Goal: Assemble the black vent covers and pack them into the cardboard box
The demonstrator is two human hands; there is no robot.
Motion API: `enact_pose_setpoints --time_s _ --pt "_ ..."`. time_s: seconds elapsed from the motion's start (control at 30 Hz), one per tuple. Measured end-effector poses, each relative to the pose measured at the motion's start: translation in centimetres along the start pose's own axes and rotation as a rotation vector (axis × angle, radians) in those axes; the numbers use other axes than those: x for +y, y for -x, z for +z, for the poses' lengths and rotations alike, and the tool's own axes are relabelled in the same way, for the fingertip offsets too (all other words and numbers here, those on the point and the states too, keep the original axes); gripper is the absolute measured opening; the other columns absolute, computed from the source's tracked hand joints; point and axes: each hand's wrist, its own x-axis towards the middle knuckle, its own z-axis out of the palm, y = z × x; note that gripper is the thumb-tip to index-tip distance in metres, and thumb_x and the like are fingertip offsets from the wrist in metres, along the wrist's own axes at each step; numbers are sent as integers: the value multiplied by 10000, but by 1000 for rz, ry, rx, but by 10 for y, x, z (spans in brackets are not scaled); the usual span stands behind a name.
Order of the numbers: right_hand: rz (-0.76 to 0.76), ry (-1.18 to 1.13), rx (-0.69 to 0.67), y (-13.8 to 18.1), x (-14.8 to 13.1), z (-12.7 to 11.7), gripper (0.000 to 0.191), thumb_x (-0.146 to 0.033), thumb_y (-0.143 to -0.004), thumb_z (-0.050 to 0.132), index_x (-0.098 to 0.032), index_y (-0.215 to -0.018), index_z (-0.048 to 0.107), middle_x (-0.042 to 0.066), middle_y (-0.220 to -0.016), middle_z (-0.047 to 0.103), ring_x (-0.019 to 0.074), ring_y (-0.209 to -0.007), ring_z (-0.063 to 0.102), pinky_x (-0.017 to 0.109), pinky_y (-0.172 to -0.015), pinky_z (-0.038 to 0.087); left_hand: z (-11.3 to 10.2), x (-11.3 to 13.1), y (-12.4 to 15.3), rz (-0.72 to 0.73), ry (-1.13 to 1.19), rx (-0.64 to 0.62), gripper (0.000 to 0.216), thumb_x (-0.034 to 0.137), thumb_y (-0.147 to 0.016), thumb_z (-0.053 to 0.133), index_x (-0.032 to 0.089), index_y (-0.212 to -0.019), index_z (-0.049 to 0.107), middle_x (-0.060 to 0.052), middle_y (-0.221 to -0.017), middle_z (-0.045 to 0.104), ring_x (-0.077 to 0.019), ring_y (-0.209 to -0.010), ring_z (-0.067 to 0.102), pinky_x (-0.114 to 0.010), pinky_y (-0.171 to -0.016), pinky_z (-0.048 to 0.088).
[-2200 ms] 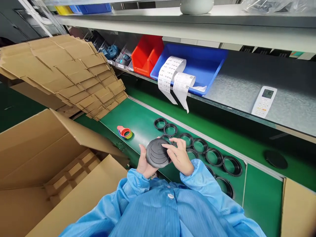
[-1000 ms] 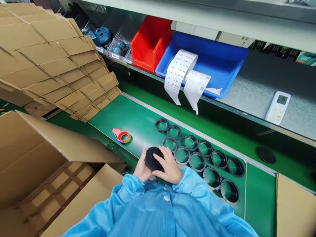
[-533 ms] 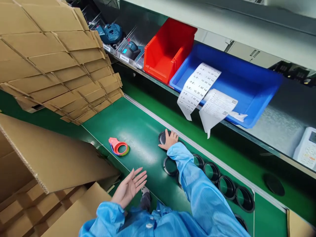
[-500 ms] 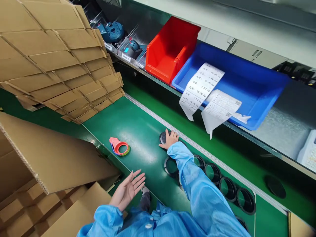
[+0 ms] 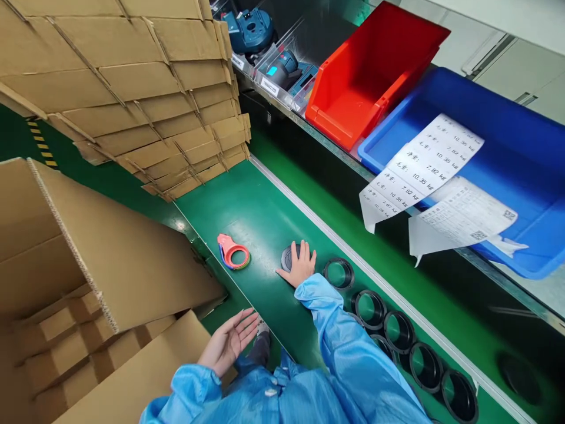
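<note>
My right hand (image 5: pixel 301 265) lies spread and palm down on a flat dark round disc (image 5: pixel 288 257) on the green tabletop (image 5: pixel 265 200). Part of the disc is hidden under the fingers. Just right of this hand stands a black ring (image 5: pixel 339 274), open in the middle. Several more black rings (image 5: pixel 399 331) run down the table beside my right sleeve, which covers some of them. Palm up, my left hand (image 5: pixel 232 338) hovers by the table's near edge with its fingers stretched out and nothing in it.
A pink ring-shaped piece (image 5: pixel 227 250), with blue and green below it, lies left of the disc. An open carton (image 5: pixel 145 277) with dividers stands at left. Stacked cardboard (image 5: pixel 176 112) rises behind. A shelf holds a red bin (image 5: pixel 335 109) and a blue tray (image 5: pixel 507 126) with printed labels (image 5: pixel 424 168).
My right hand and the disc have moved away from the rail, closer to the pink piece. My left hand stays stretched out near the edge. The camera view has shifted.
</note>
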Motion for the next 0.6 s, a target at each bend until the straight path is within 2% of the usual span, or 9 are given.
enact_pose_setpoints --time_s 0.07,0.13,0.2,0.23,0.33,0.43,0.5,0.53,0.6 --pt "-64 -19 37 -3 -3 -18 969 -728 -867 450 -129 -1593 220 227 -1641 158 390 -1510 127 638 -1172 60 1 -1 0 -2 -6 1 414 133 -956 534 5 -1348 510 -190 -1079 730 -260 -978 728 -332 -832 621" --pt "-92 -44 152 -9 -5 -37 865 -640 -942 386 -115 -1599 182 191 -1659 113 345 -1532 80 599 -1201 29 2 -3 1 -9 -21 19 409 128 -954 534 5 -1344 518 -189 -1067 733 -251 -954 733 -325 -834 621" --pt "-60 -66 263 -17 -7 -45 787 -546 -987 355 -100 -1602 148 165 -1665 104 309 -1542 56 561 -1221 16 4 -6 2 -12 -42 54 413 118 -950 531 2 -1347 521 -186 -1042 738 -241 -920 740 -315 -835 621" --pt "-46 -79 268 -20 -8 -43 763 -519 -995 361 -91 -1597 169 168 -1660 129 306 -1540 75 554 -1225 20 5 -7 3 -14 -54 79 420 111 -947 530 -5 -1351 519 -186 -1024 741 -237 -903 742 -309 -833 621" --pt "-32 -132 123 -23 -12 -23 724 -503 -990 419 -78 -1562 294 199 -1625 238 319 -1516 191 572 -1223 64 13 -12 3 -3 -113 137 459 91 -931 523 -33 -1372 498 -200 -1014 742 -244 -918 740 -300 -839 622" --pt "-6 -193 20 -11 -13 -17 723 -517 -980 458 -110 -1558 306 178 -1634 228 315 -1514 202 594 -1215 113 19 -18 1 21 -229 137 540 80 -899 503 -33 -1424 455 -217 -1091 728 -278 -1095 686 -332 -932 596" --pt "-17 -236 52 -1 1 -32 717 -566 -979 438 -164 -1558 307 134 -1647 216 290 -1526 166 586 -1219 125 17 -21 -7 -1 -311 125 637 96 -859 513 19 -1482 407 -191 -1161 716 -287 -1232 602 -362 -1009 553" --pt "-39 -255 84 4 17 -44 696 -586 -984 416 -201 -1555 312 96 -1651 224 263 -1530 154 572 -1227 118 14 -22 -15 -32 -348 114 699 112 -834 529 69 -1515 376 -160 -1192 711 -283 -1286 556 -372 -1036 533" --pt "-5 -277 140 21 71 -75 629 -586 -990 416 -261 -1525 361 34 -1635 288 225 -1520 187 549 -1240 101 10 -24 -38 -100 -428 83 836 140 -786 562 187 -1572 281 -85 -1211 713 -268 -1345 494 -371 -1036 540"
